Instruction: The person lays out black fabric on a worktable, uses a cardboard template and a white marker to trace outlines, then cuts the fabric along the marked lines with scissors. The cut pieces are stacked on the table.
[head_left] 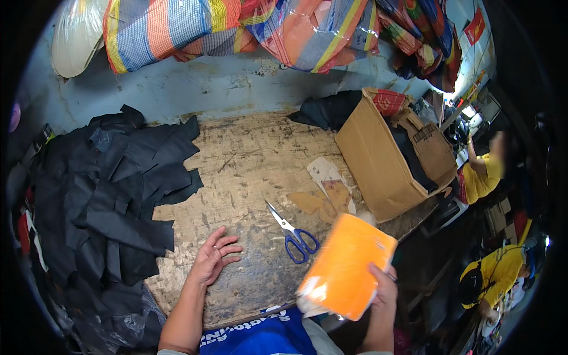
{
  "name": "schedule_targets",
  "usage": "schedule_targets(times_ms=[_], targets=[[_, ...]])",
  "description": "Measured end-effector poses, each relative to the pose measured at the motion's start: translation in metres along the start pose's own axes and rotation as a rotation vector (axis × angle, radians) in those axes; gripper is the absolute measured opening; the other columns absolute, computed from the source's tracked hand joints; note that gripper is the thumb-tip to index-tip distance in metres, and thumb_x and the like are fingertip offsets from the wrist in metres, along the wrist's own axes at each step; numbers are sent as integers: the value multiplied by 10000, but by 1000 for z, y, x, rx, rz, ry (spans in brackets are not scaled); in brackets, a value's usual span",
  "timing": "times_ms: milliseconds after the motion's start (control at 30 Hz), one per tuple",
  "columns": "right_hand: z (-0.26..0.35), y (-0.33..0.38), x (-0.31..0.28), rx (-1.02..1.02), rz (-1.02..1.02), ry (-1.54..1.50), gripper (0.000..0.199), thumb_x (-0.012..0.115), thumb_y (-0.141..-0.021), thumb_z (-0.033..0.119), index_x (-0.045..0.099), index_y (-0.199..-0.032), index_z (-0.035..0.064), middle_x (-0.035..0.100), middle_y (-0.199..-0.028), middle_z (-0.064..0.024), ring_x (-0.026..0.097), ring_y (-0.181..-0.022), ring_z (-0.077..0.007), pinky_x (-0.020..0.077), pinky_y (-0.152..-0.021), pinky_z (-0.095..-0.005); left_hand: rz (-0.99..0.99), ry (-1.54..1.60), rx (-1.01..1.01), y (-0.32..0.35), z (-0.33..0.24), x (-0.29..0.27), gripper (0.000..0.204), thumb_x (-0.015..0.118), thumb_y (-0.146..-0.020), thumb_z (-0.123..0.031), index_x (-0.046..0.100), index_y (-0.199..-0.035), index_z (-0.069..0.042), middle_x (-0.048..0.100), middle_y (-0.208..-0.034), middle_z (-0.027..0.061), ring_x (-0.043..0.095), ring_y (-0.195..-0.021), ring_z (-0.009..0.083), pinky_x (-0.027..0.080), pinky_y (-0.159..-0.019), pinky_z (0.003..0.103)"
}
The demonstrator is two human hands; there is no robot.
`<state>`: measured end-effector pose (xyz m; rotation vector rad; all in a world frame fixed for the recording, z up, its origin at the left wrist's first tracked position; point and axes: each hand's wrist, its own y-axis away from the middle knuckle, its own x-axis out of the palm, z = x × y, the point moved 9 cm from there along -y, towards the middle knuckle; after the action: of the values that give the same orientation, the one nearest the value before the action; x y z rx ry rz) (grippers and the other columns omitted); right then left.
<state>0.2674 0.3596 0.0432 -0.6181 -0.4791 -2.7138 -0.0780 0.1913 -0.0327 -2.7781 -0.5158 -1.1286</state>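
Note:
An orange-covered notebook [349,266] is in my right hand [385,289], which grips it at its right side, over the table's front right edge. The notebook is slightly blurred and hides most of my fingers. My left hand [216,255] hovers at or just above the wooden table [236,154], fingers apart and holding nothing. Between my hands lies a pair of scissors [294,235] with blue handles, blades pointing away to the left. Beyond the notebook rest several brown and pale card pattern pieces [328,192], partly overlapping.
A heap of black fabric pieces [112,195] covers the table's left side. An open cardboard box [378,160] stands at the right, with black material [328,109] beside it. Striped woven sacks [236,29] hang above. Two people in yellow shirts [482,177] work at the right.

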Motion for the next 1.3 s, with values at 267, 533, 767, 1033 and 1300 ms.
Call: schedule_targets(times_ms=[267, 533, 767, 1033, 1300], targets=[[39, -40, -223, -381, -632, -43, 369, 538, -911, 43, 465, -1267, -24, 578, -1203, -149, 602, -1058, -292, 511, -894, -435, -227, -407, 50, -55, -14, 42, 431, 640, -890, -169, 481, -1261, -16, 607, -1069, 103, 608, -947, 157, 512, -800, 283], [82, -135, -254, -327, -477, 27, 439, 541, -910, 33, 403, -1320, -41, 544, -1243, -178, 606, -1044, -306, 512, -879, -441, -134, -839, 240, -268, -23, 175, 524, 570, -909, -387, 525, -1199, 48, 652, -1008, 208, 632, -949, 263, 496, -800, 350], [107, -137, -253, -331, -574, 238, 396, 633, -836, 18, 418, -1156, -73, 587, -1073, -194, 633, -909, -285, 540, -793, -407, -386, -1239, 23, -397, 7, 128, 978, 606, -771, -607, 223, -1425, 11, 428, -1321, 316, 407, -1249, 423, 309, -1037, 491], [131, -123, -235, -316, -782, 877, 347, 653, -822, 170, 626, -1052, -88, 649, -961, -109, 582, -862, -196, 476, -765, -332, -380, -1561, -15, -464, 54, 113, 1284, 478, -620, -872, 41, -1487, -31, 81, -1511, 294, -3, -1421, 408, -17, -1108, 587], [140, -132, -260, -387, -785, 1104, 282, 587, -826, 115, 620, -1013, -94, 652, -903, -119, 583, -810, -206, 478, -729, -345, 245, -869, -105, -524, 94, 173, 996, 247, -818, -787, 94, -1493, -71, 15, -1536, 243, 10, -1436, 341, 86, -1150, 447]])
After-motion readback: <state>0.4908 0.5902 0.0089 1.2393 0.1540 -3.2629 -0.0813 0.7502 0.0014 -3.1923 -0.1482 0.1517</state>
